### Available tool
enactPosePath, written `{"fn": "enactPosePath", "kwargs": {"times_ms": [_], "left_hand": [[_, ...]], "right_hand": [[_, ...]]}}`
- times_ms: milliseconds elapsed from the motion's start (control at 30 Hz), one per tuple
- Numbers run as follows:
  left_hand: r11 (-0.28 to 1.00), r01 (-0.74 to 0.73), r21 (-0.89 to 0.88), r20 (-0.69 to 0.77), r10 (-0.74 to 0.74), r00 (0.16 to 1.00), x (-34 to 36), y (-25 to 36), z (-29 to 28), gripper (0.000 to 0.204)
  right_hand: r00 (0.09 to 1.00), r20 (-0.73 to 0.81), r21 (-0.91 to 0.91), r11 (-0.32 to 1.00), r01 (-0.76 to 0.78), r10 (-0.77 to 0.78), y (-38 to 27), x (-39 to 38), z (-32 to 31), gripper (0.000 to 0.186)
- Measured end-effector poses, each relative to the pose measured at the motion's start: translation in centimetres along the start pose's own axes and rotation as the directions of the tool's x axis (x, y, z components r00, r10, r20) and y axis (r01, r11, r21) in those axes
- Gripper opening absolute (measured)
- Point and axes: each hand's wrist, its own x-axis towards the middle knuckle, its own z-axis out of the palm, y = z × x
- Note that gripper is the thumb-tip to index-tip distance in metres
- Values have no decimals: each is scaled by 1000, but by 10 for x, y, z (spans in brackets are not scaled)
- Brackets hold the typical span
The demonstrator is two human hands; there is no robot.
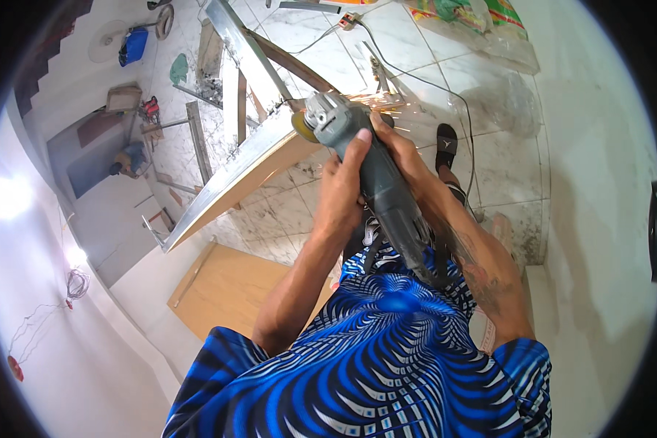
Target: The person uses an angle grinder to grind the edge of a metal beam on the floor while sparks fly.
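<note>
A dark grey angle grinder [387, 175] slants across the middle of the head view. My left hand [341, 186] is closed round its body, with the thumb on top. My right hand [401, 150] grips its other side near the head; the fingertips there are partly hidden. The grinder's yellowish disc [303, 127] meets the corner of a metal frame [252, 142], and orange sparks [387, 102] fly off to the right. That frame has a pale long side running down to the lower left and bars joining it at the top.
A black power cord [445, 87] loops across the tiled floor past my foot in a black slipper [446, 146]. Plastic bags [482, 29] lie at the far right. A brown board [237, 285] lies at lower left. Another person [129, 160] crouches at the left among metal pieces.
</note>
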Motion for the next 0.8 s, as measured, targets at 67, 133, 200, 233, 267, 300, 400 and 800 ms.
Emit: {"fn": "enactPosePath", "kwargs": {"times_ms": [67, 133, 200, 233, 267, 300, 400, 800], "left_hand": [[999, 53, -6, -28, -53, 998, -4, -8, -2, 58], [998, 49, -41, -29, -50, 998, -7, -10, 2, 58], [996, 92, -5, 16, -92, 996, -3, -2, -5, 55], [996, 84, 1, 29, -84, 996, 2, 1, -6, 55], [997, 74, 8, 44, -74, 996, 6, 4, -7, 54], [994, 101, 35, 36, -102, 994, 8, 7, -10, 53], [998, 16, 61, -18, -15, 1000, 2, -8, -6, 49], [1000, -7, -9, -47, 7, 999, -5, -2, 3, 59]], "right_hand": [[999, -51, 14, 1000, 16, -15, 6, -5, -2, 47], [998, -62, 29, 999, 21, -20, 7, -4, -4, 47], [1000, -25, 52, 999, 15, -14, 7, 4, -2, 47], [1000, 1, 33, 999, 14, -14, 6, 6, -3, 47], [999, 27, 13, 1000, 17, -17, 3, 9, -3, 46], [998, 54, -8, 1000, 20, -20, 1, 10, -3, 46], [999, -32, 3, 1000, 31, -31, 7, 3, -5, 47], [998, -50, 61, 997, 52, -49, 8, 2, 3, 46]]}}
